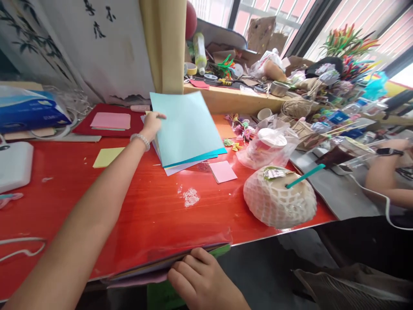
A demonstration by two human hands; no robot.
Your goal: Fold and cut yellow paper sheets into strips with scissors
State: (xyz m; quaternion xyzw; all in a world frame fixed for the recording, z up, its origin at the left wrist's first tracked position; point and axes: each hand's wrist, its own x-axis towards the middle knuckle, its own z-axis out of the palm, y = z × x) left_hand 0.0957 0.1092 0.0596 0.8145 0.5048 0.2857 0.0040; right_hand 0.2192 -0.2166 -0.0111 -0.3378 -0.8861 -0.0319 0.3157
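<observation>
My left hand [152, 125] reaches across the table and grips the left edge of a stack of light blue paper [187, 129], one finger lying over the top sheet. Darker blue and pale lilac sheets poke out beneath it. At the table's front edge, my right hand [204, 275] has its fingers curled over a clear sleeve of coloured paper [151, 265], which shows purple, pink and green edges. Near the stack lie a pink paper square [223, 172] and a yellow paper square [108, 157].
A netted coconut [279, 198] with a teal straw stands at the right, before a bagged cup [269, 144]. Pink slips [110, 120] rest on a red folder. Craft clutter fills the ledge [232, 103]. Another person's arm [385, 172] is at the far right.
</observation>
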